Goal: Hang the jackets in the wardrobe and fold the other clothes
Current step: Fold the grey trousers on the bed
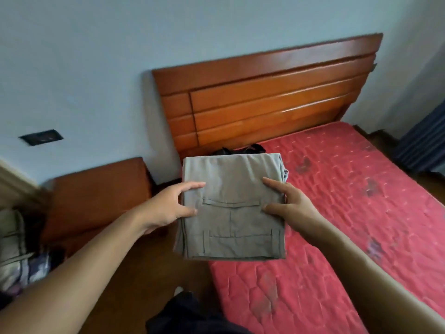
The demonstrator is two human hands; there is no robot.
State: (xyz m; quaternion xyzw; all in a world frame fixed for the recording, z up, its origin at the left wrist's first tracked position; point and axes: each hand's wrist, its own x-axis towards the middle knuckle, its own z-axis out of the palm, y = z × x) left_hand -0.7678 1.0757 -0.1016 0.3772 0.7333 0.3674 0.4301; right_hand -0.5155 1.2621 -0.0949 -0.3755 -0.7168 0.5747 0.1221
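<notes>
Grey folded trousers [231, 206], long axis twd headboard [265, 97]; L hand [172, 207] & R hand [290, 204] grip its sides.

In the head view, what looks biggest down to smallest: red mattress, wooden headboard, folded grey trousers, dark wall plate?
1. red mattress
2. wooden headboard
3. folded grey trousers, nearest the camera, so they may look bigger than they really are
4. dark wall plate

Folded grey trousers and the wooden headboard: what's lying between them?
A black garment lies bunched on the red mattress, between the folded grey trousers and the wooden headboard, mostly hidden behind the trousers' far edge. The head view shows it.
</notes>
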